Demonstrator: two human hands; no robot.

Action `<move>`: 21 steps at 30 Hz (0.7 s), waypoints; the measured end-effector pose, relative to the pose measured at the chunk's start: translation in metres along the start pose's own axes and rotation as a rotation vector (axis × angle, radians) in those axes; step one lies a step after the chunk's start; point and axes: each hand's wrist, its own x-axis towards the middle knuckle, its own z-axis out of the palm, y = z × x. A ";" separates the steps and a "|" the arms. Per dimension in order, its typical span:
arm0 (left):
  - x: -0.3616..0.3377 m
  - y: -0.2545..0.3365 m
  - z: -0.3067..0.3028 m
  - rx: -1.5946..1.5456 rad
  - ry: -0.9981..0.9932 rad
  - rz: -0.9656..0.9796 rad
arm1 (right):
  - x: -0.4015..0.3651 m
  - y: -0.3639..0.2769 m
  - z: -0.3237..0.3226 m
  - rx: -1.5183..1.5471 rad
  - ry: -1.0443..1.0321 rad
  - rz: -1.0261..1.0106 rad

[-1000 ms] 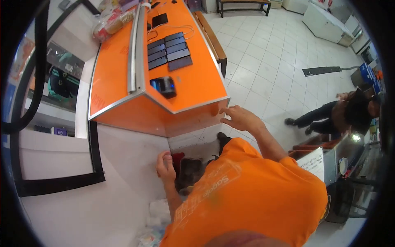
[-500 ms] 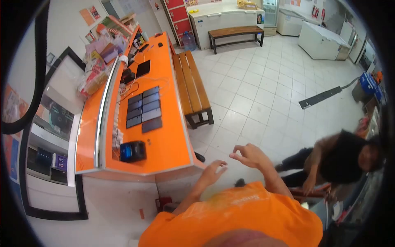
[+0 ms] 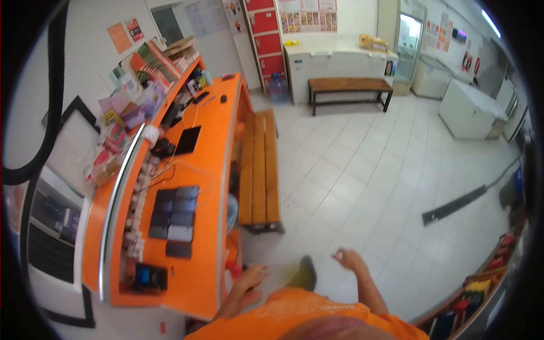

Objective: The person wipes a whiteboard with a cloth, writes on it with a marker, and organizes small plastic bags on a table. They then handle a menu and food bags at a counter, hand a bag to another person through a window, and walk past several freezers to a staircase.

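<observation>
My left hand [image 3: 252, 276] hangs beside the near end of the orange counter [image 3: 190, 283], fingers loosely bent and holding nothing I can see. My right hand [image 3: 349, 259] is raised over the tiled floor, with its fingers loosely curled and apart. Nothing shows in it. On the counter, several dark phones [image 3: 173, 214] lie in a close block, with one grey phone [image 3: 179, 249] at its near end. A small black machine with a blue-lit face [image 3: 150, 277] stands at the counter's near corner.
A slatted wooden bench [image 3: 259, 170] runs along the counter. Ahead stand another bench [image 3: 350, 86] and a white chest freezer [image 3: 337, 62]. A black strip [image 3: 456, 205] lies on the floor at right, near shelves [image 3: 476, 289] of coloured goods.
I have stepped forward along the counter and my view has tilted up. My hands have moved farther apart. The person in black at the right has left the view.
</observation>
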 end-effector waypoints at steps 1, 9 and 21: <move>0.039 0.003 -0.015 0.046 -0.003 -0.014 | 0.027 0.042 0.012 0.084 0.004 -0.011; 0.380 0.209 -0.109 0.237 -0.019 0.495 | 0.037 0.260 0.029 1.127 0.408 0.819; 0.705 0.086 -0.035 -0.233 -0.065 -0.224 | 0.354 0.362 -0.170 0.918 0.229 0.833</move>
